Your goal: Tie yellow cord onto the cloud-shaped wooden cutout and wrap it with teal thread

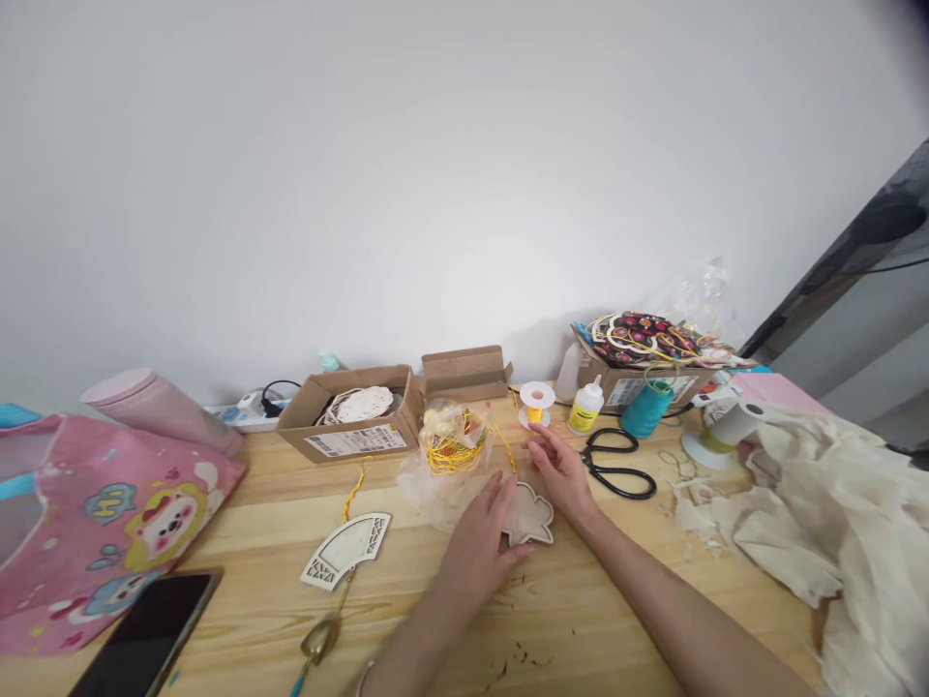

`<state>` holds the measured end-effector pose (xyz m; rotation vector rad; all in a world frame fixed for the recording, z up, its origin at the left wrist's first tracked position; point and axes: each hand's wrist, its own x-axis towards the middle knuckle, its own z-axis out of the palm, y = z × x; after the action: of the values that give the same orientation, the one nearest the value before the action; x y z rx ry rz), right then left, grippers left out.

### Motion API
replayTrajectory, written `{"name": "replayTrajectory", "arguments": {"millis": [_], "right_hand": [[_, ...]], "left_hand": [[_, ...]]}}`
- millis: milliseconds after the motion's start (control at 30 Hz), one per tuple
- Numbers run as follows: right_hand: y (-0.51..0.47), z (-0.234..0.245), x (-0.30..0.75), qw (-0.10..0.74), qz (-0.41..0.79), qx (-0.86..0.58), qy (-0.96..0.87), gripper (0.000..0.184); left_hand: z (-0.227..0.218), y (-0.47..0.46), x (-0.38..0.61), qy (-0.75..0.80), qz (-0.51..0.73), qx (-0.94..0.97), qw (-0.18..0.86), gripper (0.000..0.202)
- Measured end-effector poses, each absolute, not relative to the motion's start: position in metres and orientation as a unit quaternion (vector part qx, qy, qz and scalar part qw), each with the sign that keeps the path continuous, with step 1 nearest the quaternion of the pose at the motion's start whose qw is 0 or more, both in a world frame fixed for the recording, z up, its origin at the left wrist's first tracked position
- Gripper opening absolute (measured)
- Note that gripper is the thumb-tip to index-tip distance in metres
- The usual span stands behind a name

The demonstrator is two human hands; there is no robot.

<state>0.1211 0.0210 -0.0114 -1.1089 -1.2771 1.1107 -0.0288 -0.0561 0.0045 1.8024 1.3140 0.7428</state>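
Wooden cutout (535,518) between left hand (475,547), right hand (564,476)

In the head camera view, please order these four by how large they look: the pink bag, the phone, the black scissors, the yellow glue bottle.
1. Pink bag
2. Phone; it lies nearest the camera, which enlarges it
3. Black scissors
4. Yellow glue bottle

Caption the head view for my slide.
Left hand touches a flat beige wooden cutout on a pale wooden table; right hand near black scissors.
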Motion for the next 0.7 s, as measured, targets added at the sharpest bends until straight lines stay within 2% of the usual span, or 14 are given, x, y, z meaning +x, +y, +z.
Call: {"name": "replayTrajectory", "arguments": {"millis": [100,233,333,467,567,600,700], "right_hand": [[0.021,-0.016,0.122,0.491,0.374,-0.497,-0.610,0.030],[0.020,-0.017,0.120,0.443,0.342,-0.490,-0.668,0.032],[0.020,-0.013,0.120,0.474,0.315,-0.471,-0.674,0.035],[0.016,-0.003,0.122,0.512,0.285,-0.447,-0.676,0.032],[0.013,0.000,0.123,0.535,0.283,-0.457,-0.652,0.021],[0.012,0.000,0.123,0.540,0.283,-0.464,-0.642,0.024],[0.011,-0.001,0.121,0.557,0.278,-0.482,-0.617,0.042]], "left_hand": [[0.007,-0.056,-0.031,0.516,0.273,0.744,0.324,0.068],[0.007,-0.054,-0.029,0.525,0.236,0.765,0.288,0.071],[0.004,-0.052,-0.028,0.531,0.231,0.765,0.282,0.068],[0.002,-0.047,-0.029,0.531,0.291,0.750,0.266,0.060],[0.006,-0.047,-0.031,0.507,0.349,0.760,0.208,0.028],[0.009,-0.047,-0.031,0.498,0.361,0.766,0.186,0.020],[0.015,-0.052,-0.029,0.492,0.360,0.778,0.151,0.034]]}}
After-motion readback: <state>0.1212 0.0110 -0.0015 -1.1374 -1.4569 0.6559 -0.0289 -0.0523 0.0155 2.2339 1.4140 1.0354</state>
